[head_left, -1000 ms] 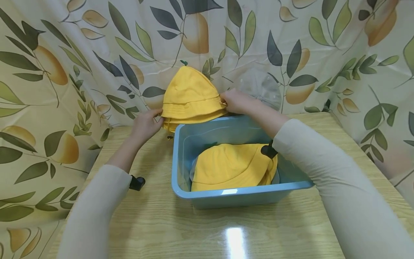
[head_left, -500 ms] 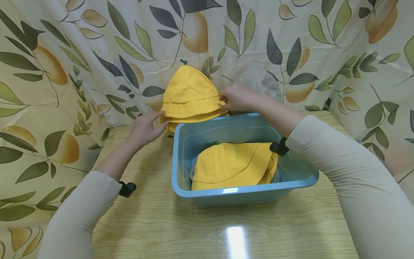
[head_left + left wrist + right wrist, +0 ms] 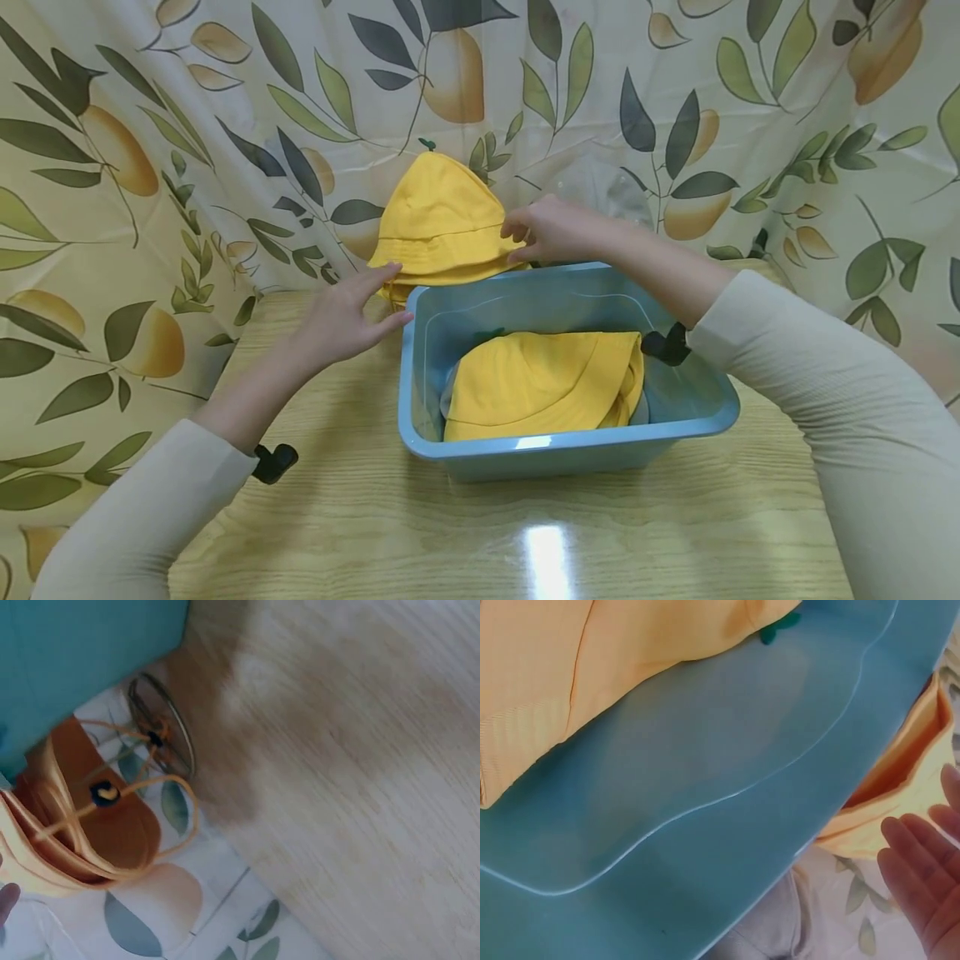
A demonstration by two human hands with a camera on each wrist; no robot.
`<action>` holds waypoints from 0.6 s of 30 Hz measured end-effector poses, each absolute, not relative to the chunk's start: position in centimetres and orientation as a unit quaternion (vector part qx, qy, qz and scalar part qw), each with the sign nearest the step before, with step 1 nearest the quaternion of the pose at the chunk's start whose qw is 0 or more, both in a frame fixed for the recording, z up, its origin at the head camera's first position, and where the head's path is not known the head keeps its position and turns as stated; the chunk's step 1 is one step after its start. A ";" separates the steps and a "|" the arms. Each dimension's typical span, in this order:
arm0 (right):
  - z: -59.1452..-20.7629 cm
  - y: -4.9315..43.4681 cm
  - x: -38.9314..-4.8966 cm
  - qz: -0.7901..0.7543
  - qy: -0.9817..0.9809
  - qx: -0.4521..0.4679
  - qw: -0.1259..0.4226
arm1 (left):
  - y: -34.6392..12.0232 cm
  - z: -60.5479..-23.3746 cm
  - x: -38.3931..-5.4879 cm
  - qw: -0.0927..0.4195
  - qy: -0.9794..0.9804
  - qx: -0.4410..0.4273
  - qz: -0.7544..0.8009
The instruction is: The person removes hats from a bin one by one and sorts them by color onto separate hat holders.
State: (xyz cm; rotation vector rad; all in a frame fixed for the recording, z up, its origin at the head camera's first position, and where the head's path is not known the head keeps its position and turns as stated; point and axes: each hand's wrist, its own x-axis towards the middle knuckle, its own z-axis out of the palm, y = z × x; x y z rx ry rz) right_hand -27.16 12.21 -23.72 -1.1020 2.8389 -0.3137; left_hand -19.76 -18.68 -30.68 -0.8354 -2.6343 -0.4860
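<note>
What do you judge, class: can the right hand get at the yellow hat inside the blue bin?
Probably yes: the blue bin has no lid on, and the yellow hat shows plainly inside. The right hand, fingers open, is near the bin's far rim, so drawing back and down looks unobstructed.

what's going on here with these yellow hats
Someone's left hand and right hand are at either side of an upright yellow hat, near its brim. Neither hand grips it; whether the fingertips touch it is hard to tell. The hat stands behind a blue bin on a wooden table, crown up. Another yellow hat lies in the bin, and a pale hat is partly hidden behind the right hand.
</note>
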 end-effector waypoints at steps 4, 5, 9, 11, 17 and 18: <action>-23.4 12.2 -26.5 -0.109 0.917 -0.381 0.033 | -18.2 -30.5 -18.1 0.151 -0.926 -0.302 -0.170; -23.4 12.2 -26.4 -0.109 0.915 -0.388 0.029 | -18.1 -30.5 -17.7 0.144 -0.927 -0.300 -0.174; -23.3 12.0 -26.0 -0.102 0.903 -0.417 0.022 | -17.5 -30.9 -16.2 0.108 -0.935 -0.274 -0.198; -23.4 11.7 -25.8 -0.100 0.894 -0.435 0.020 | -17.3 -31.1 -15.4 0.097 -0.936 -0.272 -0.201; -23.4 10.6 -25.4 -0.112 0.871 -0.478 0.027 | -16.8 -31.2 -12.9 0.090 -0.931 -0.308 -0.173; -23.4 10.4 -25.3 -0.115 0.868 -0.482 0.030 | -16.6 -31.2 -12.6 0.088 -0.931 -0.313 -0.168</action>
